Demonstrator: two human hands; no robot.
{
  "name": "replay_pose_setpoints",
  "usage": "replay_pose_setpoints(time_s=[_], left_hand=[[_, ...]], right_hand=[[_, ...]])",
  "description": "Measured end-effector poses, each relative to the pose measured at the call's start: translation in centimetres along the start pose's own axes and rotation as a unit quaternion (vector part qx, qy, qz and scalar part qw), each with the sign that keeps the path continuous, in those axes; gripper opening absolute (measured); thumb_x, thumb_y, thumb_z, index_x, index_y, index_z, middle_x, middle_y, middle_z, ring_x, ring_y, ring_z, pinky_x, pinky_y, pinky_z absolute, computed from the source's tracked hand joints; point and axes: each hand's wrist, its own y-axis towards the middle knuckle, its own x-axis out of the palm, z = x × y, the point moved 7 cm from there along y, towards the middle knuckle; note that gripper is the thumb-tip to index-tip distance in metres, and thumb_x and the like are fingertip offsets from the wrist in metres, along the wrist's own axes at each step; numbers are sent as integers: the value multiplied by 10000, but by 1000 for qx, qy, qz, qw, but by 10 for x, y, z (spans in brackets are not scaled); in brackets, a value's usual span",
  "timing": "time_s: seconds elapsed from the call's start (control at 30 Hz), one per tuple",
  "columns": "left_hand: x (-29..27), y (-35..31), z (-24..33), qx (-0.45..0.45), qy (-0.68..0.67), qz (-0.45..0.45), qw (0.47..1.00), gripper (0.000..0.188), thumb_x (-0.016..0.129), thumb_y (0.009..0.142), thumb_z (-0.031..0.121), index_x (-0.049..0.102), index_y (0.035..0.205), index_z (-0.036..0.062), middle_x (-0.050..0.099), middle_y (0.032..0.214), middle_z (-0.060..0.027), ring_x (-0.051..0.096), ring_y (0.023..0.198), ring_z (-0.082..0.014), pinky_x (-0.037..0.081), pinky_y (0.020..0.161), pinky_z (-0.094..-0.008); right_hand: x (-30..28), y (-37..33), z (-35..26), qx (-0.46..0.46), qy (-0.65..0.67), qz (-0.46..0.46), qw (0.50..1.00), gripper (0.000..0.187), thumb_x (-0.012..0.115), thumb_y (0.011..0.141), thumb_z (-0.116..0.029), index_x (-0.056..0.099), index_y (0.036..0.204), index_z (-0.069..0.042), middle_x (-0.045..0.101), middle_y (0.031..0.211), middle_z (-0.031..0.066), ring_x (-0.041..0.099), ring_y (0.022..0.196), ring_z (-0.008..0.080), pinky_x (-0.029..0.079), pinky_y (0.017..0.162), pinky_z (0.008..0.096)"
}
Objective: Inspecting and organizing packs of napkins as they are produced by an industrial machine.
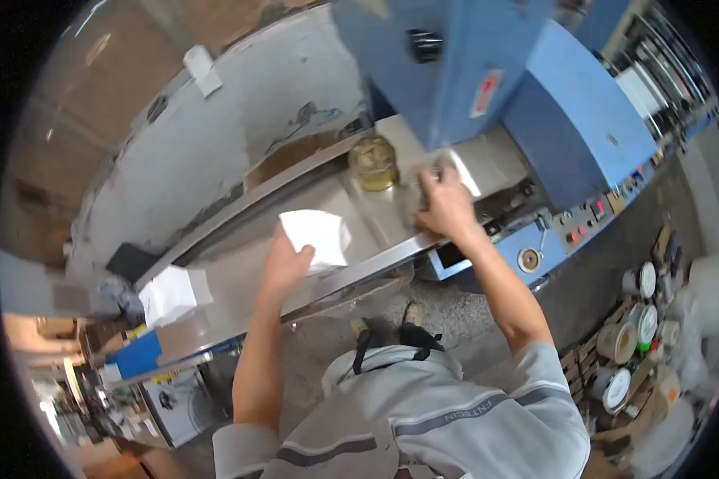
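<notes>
My left hand (282,267) is closed on the near left edge of a small stack of white paper (315,238), its thumb on top. It holds the paper over a long metal tray (240,275). My right hand (449,206) reaches to the tray's right end, beside the blue machine (487,72). Its fingers are curled round something greyish that blur and the hand itself hide. Just left of that hand stands a clear round jar (373,163) with yellowish liquid in it.
Another white paper stack (168,297) lies toward the tray's left end. A control panel with buttons (587,222) runs along the machine's front right. Several tubs (615,343) crowd a wooden pallet on the floor at right. A stained pale wall (208,136) rises behind.
</notes>
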Motion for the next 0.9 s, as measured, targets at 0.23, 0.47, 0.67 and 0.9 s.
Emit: replay_pose_setpoints(time_s=[0.23, 0.47, 0.67, 0.9], left_hand=[[11, 22, -66, -13, -248, -86, 965, 830, 612, 939, 542, 370, 1447, -68, 557, 1363, -190, 558, 1220, -285, 436, 1027, -371], [19, 3, -82, -161, -451, -178, 859, 724, 514, 981, 567, 472, 1398, -23, 605, 1294, -155, 597, 1140, -238, 526, 835, -365], [10, -4, -62, -124, -421, -173, 882, 593, 637, 960, 424, 534, 1324, -33, 647, 1220, -133, 604, 1095, -208, 515, 847, -340], [7, -4, -50, -52, -429, -165, 886, 483, 694, 938, 228, 545, 1299, -55, 641, 1240, -148, 603, 1119, -204, 466, 973, -330]], right_hand=[[37, -3, -88, 74, 434, -164, 883, 594, 640, 939, -439, 563, 1324, 6, 588, 1288, 255, 589, 1178, 367, 489, 965, 410], [143, -24, -151, 217, 689, -289, 628, 760, 394, 1027, -572, 343, 1496, 24, 475, 1454, 191, 472, 1319, 256, 389, 1077, 381], [89, -33, -186, 276, 640, -233, 678, 795, 349, 1039, -574, 427, 1399, 131, 520, 1399, 206, 484, 1283, 253, 341, 1103, 364], [104, -30, -184, 245, 667, -206, 672, 800, 357, 1034, -580, 432, 1397, 129, 510, 1409, 211, 482, 1285, 253, 339, 1108, 356]])
